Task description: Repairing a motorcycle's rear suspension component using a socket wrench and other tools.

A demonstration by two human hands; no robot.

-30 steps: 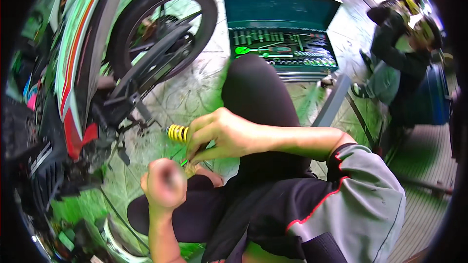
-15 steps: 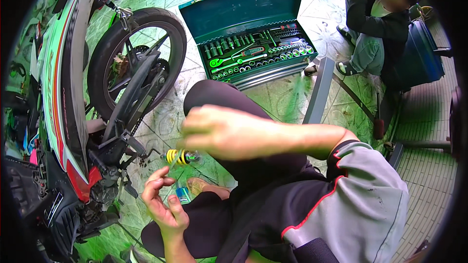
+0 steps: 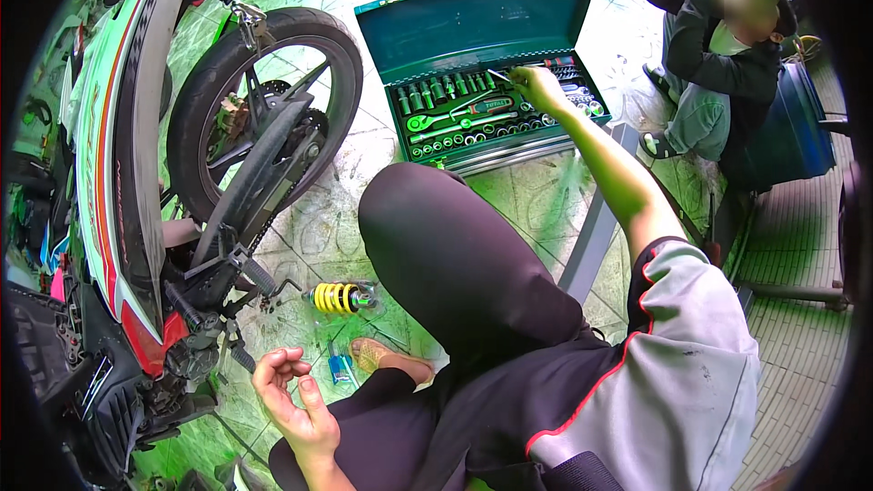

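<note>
My right hand reaches over the green toolbox, among the tools in its tray. Its fingers are closed together, with a thin shiny piece at their tips that is too small to name. Sockets stand in a row beside that hand. A ratchet and several more sockets lie nearer in the tray. My left hand is raised above my lap, palm up, fingers apart and slightly curled, holding nothing. Ahead of it on the floor lies a shock absorber with a yellow spring.
A motorcycle with its rear wheel stands at the left. A grey metal bar slants beside my knee. Another person crouches at the far right beside a blue bin. A small blue packet lies by my foot.
My right hand has moved from above the shock absorber, far and to the right, into the toolbox. My left hand stays near the same place, a little lower, still open.
</note>
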